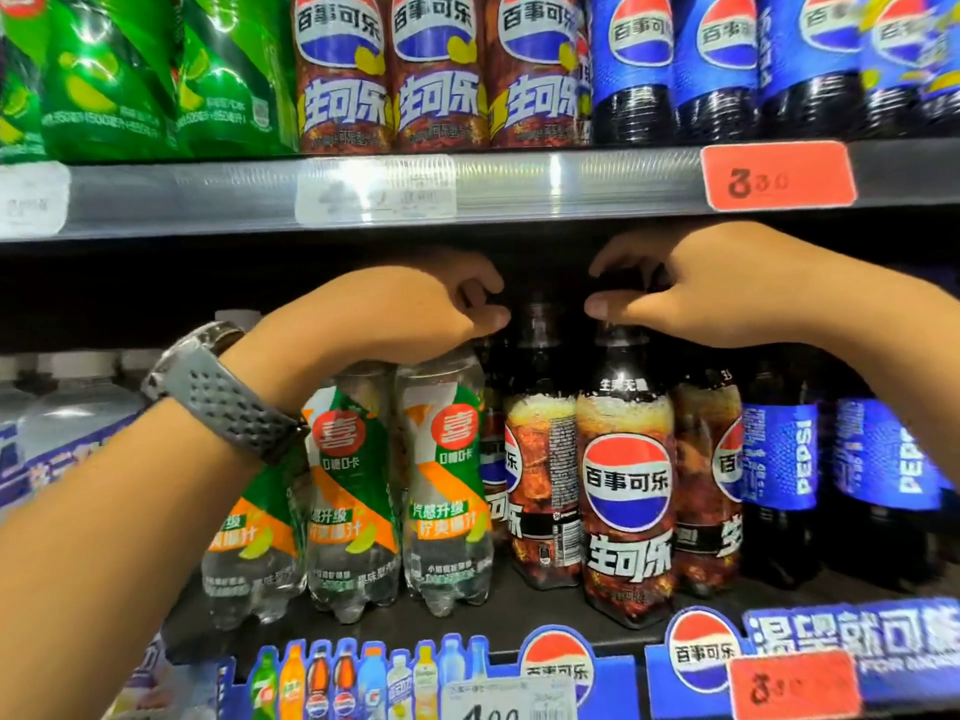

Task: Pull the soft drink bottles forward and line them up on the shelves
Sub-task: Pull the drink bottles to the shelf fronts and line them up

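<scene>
On the middle shelf stand clear lemon soda bottles (447,491) with green and orange labels, brown-label cola bottles (626,491) and blue-label cola bottles (779,459). My left hand (415,309), a grey watch on its wrist, reaches over the clear bottles, and its curled fingers grip the cap of a dark bottle (540,324) standing further back. My right hand (691,288) grips the cap of the front brown-label cola bottle, thumb and fingers curled round it. That bottle stands further forward than the brown-label bottles beside it.
The upper shelf's rail (519,189) with an orange price tag (776,176) hangs just above both hands. Green, brown and blue bottles fill the upper shelf. A blue promotional strip (571,672) runs along the front edge of the middle shelf. Clear water bottles (67,407) stand far left.
</scene>
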The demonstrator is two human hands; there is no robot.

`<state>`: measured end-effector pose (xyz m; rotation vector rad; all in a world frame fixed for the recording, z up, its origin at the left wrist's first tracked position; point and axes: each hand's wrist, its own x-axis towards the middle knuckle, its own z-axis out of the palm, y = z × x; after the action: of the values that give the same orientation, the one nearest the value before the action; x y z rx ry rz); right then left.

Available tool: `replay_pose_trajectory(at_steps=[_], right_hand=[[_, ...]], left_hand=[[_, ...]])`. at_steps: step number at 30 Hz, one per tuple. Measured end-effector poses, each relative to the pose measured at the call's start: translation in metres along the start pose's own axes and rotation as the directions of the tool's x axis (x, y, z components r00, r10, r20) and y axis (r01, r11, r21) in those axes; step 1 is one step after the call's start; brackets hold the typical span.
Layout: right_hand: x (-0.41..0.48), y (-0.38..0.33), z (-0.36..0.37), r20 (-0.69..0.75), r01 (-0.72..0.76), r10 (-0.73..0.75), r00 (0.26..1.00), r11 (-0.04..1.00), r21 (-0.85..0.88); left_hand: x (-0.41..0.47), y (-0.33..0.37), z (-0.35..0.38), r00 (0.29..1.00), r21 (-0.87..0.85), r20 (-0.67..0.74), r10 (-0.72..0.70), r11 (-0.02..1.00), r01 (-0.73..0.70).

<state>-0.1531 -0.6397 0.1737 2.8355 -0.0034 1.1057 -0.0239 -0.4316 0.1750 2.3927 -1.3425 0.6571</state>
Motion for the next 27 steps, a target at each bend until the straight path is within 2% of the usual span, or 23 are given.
replay_pose_trajectory(at_steps=[3,6,10,15,20,22,27], right_hand=[[-0.001,0.002,0.001,-0.008,0.013,-0.013,1.0,1.0,-0.021],[0.0,0.003,0.004,-0.05,0.082,-0.085,0.995,0.995,-0.06],[0.001,0.005,0.005,-0.074,0.131,-0.133,0.988,0.991,-0.038],[0.001,0.006,0.007,-0.048,0.141,-0.139,0.989,0.989,0.038],[0.001,0.004,0.014,-0.059,0.125,-0.12,0.991,0.99,0.07],[0.002,0.002,0.016,-0.058,0.099,-0.094,0.994,0.991,0.093],[0.009,0.0,0.026,-0.072,0.027,-0.025,0.997,0.999,0.021]], left_hand=[[0.016,0.017,0.008,1.0,0.084,-0.011,0.028,0.996,-0.027],[0.032,0.035,0.014,0.997,0.18,0.054,0.051,0.982,-0.06],[0.038,0.046,0.015,0.996,0.201,0.08,0.046,0.978,-0.062],[0.034,0.047,0.018,0.999,0.213,-0.023,-0.023,0.977,0.028],[0.024,0.041,0.02,0.983,0.344,-0.144,-0.116,0.925,0.16],[0.02,0.04,0.02,0.978,0.407,-0.179,-0.108,0.897,0.174],[0.023,0.044,0.026,0.969,0.454,-0.206,-0.137,0.864,0.218]])
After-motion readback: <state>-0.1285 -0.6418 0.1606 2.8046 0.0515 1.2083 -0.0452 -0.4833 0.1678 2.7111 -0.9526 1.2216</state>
